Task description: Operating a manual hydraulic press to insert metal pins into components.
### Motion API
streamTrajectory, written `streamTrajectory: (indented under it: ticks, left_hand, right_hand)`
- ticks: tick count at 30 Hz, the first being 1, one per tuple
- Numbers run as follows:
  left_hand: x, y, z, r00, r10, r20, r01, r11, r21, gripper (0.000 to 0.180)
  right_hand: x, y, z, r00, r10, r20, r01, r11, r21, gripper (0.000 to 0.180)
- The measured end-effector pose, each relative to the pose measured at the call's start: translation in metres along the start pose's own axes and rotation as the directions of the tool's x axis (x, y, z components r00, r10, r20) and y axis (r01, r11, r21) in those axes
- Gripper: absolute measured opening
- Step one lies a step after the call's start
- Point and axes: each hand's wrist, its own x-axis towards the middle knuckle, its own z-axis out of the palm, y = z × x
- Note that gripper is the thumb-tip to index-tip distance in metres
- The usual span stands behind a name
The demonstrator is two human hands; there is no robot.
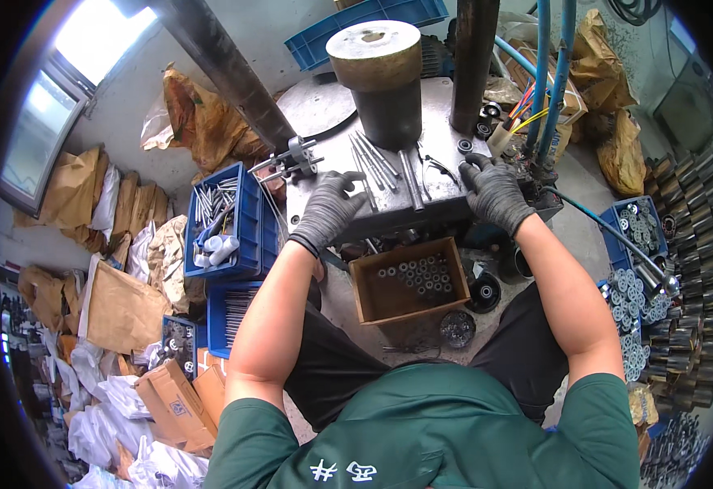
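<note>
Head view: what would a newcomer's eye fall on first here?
Most likely the thick metal cylinder, rising from the metal work surface at the top centre. Next, perhaps, the person's grey-gloved hands, the left hand and the right hand, with slim metal rods lying between them. Then there is the big stack of what look like metal tubes along the right edge.

At upper centre of the frame, the steel press table (438,122) carries slim metal rods (375,163), 1 thicker rod (412,181), pliers (428,173) and 1 bearing (465,146).
</note>
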Motion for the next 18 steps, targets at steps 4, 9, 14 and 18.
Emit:
streamTrajectory:
  ticks: [4, 9, 14, 18]
  left_hand:
    - [-0.010, 0.031, -0.007, 0.979, -0.058, 0.197, 0.030, 0.989, 0.142, 0.040]
    - [-0.023, 0.010, 0.007, 0.998, -0.041, 0.038, 0.030, 0.966, 0.259, 0.034]
    - [-0.016, 0.011, -0.008, 0.789, -0.582, 0.196, 0.499, 0.421, -0.757, 0.037]
    - [-0.007, -0.042, -0.013, 0.747, -0.485, 0.455, 0.513, -0.016, -0.858, 0.039]
  right_hand:
    - [-0.005, 0.002, -0.008, 1.000, -0.006, -0.010, 0.007, 0.999, 0.037, 0.024]
    - [-0.015, 0.014, -0.011, 1.000, -0.025, 0.019, 0.022, 0.992, 0.122, 0.013]
    - [-0.033, 0.020, -0.014, 0.996, 0.068, 0.052, -0.081, 0.946, 0.314, 0.013]
    - [-0.043, 0.029, -0.016, 0.943, 0.272, 0.193, -0.318, 0.560, 0.765, 0.011]
